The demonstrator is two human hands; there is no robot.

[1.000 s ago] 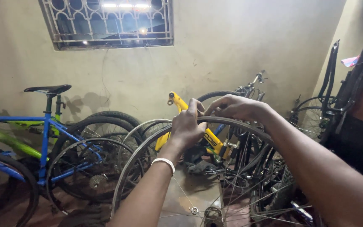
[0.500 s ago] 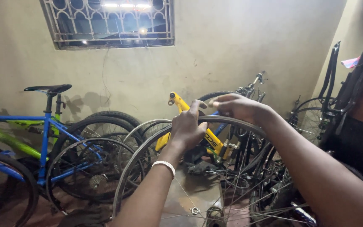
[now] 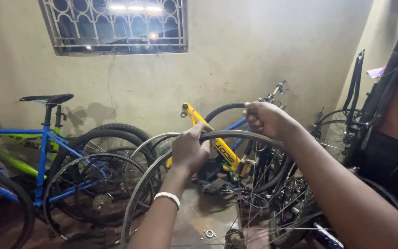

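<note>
Two hands work one bare wheel rim (image 3: 236, 134), which stands upright in front of you with its spokes fanning down toward the floor. Your left hand (image 3: 190, 150) closes its grip over the top of the rim, fingers curled over the edge. Your right hand (image 3: 264, 119) sits just above and to the right of the rim's top; its grip looks closed, fingers pinched together, but you cannot tell what it has hold of, if anything. The rim's lower part runs out of the picture, and its hub is hard to make out among the crossing spokes. Behind the rim a yellow bicycle frame (image 3: 219, 150) leans against the wall, partly hidden by your hands. To the left a blue bicycle (image 3: 42, 157) stands, cut off at the edge, with loose wheels (image 3: 98, 193) beside it.
</note>
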